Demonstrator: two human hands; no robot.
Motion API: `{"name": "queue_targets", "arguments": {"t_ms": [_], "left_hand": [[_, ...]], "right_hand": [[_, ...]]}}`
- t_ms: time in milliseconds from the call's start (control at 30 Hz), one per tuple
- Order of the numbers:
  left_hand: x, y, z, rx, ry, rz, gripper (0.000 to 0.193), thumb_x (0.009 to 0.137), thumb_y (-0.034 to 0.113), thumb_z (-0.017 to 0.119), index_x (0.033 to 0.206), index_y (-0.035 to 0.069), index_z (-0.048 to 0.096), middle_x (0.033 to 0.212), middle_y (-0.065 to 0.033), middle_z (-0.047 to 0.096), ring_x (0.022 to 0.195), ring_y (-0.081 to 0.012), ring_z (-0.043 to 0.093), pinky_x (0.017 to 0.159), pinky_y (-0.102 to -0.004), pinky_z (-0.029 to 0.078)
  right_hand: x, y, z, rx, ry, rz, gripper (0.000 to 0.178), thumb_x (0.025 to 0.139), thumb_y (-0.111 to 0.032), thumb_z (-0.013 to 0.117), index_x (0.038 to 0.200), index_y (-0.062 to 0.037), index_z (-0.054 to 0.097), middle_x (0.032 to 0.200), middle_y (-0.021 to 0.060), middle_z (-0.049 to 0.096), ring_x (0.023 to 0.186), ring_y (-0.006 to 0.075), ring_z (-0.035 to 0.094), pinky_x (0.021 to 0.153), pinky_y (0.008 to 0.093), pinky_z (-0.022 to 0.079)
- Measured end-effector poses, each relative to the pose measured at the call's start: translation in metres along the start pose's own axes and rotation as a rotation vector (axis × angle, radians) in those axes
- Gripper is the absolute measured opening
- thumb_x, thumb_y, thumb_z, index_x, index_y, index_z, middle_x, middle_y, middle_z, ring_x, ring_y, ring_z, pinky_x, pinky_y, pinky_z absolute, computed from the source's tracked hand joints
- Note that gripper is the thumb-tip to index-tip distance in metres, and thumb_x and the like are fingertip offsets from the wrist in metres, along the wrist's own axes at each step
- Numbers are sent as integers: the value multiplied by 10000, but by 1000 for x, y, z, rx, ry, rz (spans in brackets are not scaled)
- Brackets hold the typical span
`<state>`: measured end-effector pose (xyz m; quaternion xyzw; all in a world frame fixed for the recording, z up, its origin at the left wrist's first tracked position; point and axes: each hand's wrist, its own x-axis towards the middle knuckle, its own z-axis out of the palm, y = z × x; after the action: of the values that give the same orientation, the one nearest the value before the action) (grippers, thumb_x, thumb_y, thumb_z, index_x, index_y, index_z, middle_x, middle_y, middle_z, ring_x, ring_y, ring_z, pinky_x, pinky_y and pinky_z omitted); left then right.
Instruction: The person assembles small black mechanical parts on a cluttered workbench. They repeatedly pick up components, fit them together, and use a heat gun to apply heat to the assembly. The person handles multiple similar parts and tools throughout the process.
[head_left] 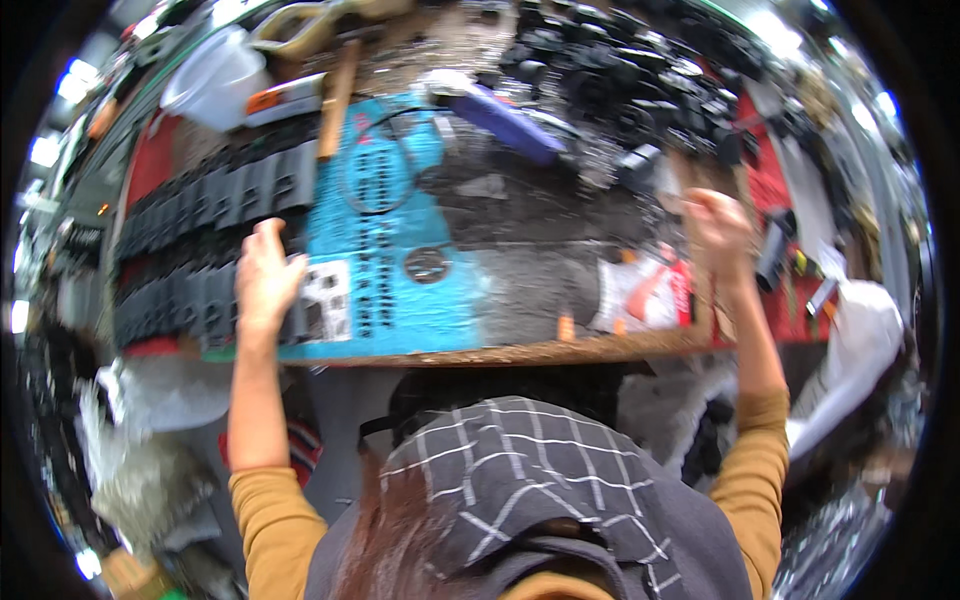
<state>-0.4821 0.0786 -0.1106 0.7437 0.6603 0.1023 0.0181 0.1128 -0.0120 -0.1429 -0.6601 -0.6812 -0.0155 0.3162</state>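
Observation:
My left hand [268, 280] hovers at the right end of two rows of dark grey plastic parts [225, 195], its thumb apart from the fingers; nothing shows in it. Beside it a white card with dark shapes [328, 298] lies on a blue printed sheet [400, 320]. My right hand [720, 228] is raised over the right side of the table, fingers curled together. Blur hides whether anything is between them. Left of that hand and below it lies a white and red plastic packet [650, 293].
A heap of small black parts [620, 80] covers the back right. Behind the sheet lie a purple-blue long tool [510, 125], a wooden stick [339, 100] and a translucent tub [215, 78]. The wooden table edge [500, 355] runs before me; white plastic [850, 350] hangs at right.

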Motion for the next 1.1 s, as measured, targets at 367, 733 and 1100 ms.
{"name": "queue_targets", "arguments": {"t_ms": [367,733,1100], "left_hand": [[-34,141,10,-499,-133,318,724,659,236,762,1292,77,446,1232,-169,381,1209,-356,380,1032,-461,362],[-29,201,54,-837,-308,187,900,699,363,824,1360,-80,402,1342,-239,359,1211,-409,464,1040,-433,400],[-30,204,60,-869,-338,151,905,665,343,863,1372,-23,433,1346,-194,374,1209,-339,483,1012,-392,434]], "right_hand": [[18,-65,46,-23,-166,97,291,809,-114,700,1083,-44,627,912,133,639,801,277,641,738,363,511],[12,-166,44,418,-160,-120,131,798,-42,721,860,-1,613,917,118,677,787,179,656,707,292,520],[21,-198,84,346,-329,-218,218,783,-84,693,963,-42,578,843,135,605,803,332,585,720,421,479]]}}
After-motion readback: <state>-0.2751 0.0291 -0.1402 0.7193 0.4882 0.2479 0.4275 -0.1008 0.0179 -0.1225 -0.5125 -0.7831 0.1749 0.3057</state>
